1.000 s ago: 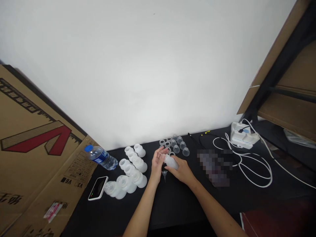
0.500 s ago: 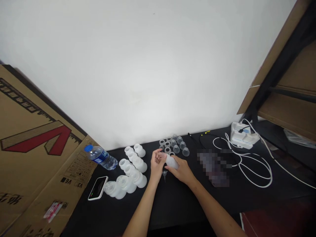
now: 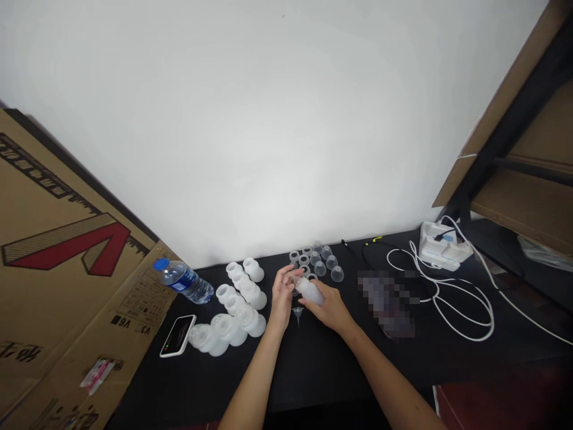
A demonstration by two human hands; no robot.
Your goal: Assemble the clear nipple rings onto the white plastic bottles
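Observation:
Lying tilted between my hands is a small frosted white bottle (image 3: 312, 292), its mouth end toward the left. My right hand (image 3: 332, 307) is wrapped round the body of it. At the mouth, my left hand (image 3: 283, 292) has its curled fingers on a small clear part, partly hidden by them. Just below my hands, a small clear funnel-shaped piece (image 3: 298, 315) rests on the black table. Behind them are several clear rings (image 3: 304, 260) and several clear domed caps (image 3: 331, 262). To the left stand several similar white bottles (image 3: 255, 297), the front ones fitted with clear tops.
A water bottle (image 3: 190, 285) and a phone (image 3: 178, 335) are at the left, beside a large cardboard box (image 3: 67, 298). On the right lie a blurred dark object (image 3: 388, 307), looped white cables (image 3: 486, 325) and a white power strip (image 3: 441, 248). A white wall rises behind.
My left fingers have shifted and loosened slightly around the bottle's mouth, showing more of its clear end. My right hand keeps its hold. The view has moved slightly.

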